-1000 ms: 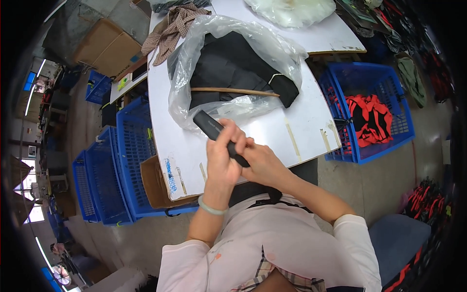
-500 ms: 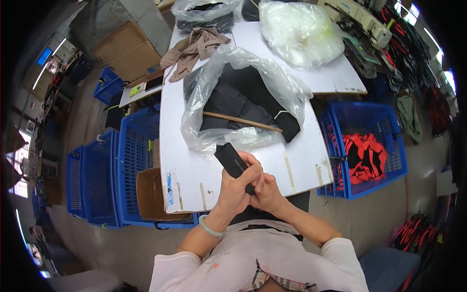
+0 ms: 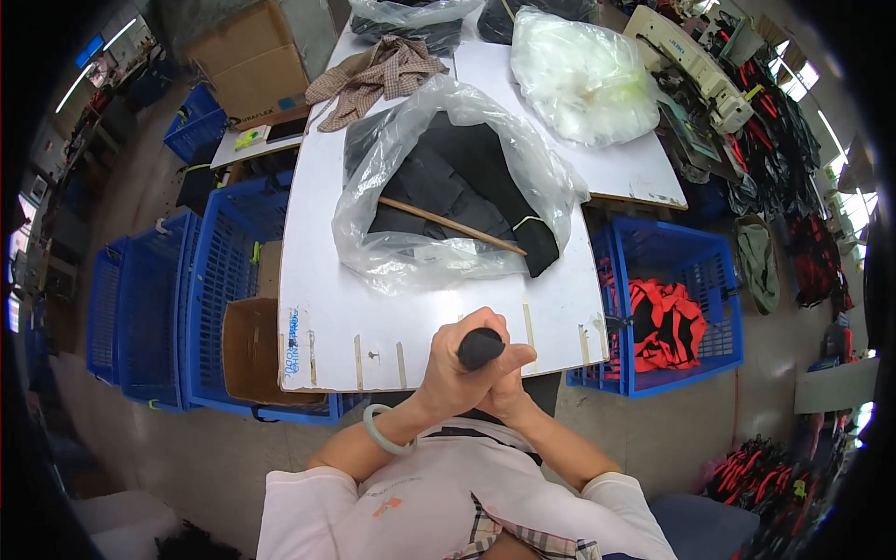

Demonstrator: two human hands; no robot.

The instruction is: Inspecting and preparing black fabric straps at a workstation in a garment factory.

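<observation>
Head view shows blue crates [image 3: 159, 308] on the left beside a white table [image 3: 317, 280]. On the table lies a clear bag [image 3: 439, 252] with dark clothes and a thin stick inside; it looks open. At the near edge the left hand [image 3: 457, 373] wraps tight around a black roll [image 3: 481, 347], and the right hand [image 3: 509, 387] clasps it too. The roll is not in the bag yet. Right of the table sits a blue crate with red cloth [image 3: 667, 322].

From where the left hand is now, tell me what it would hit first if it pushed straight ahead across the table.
The left hand, wrapped around a black rolled piece, points up the white table. First in line looks to be the clear plastic bag holding black garments and a wooden stick, though height above the table is unclear.
</observation>
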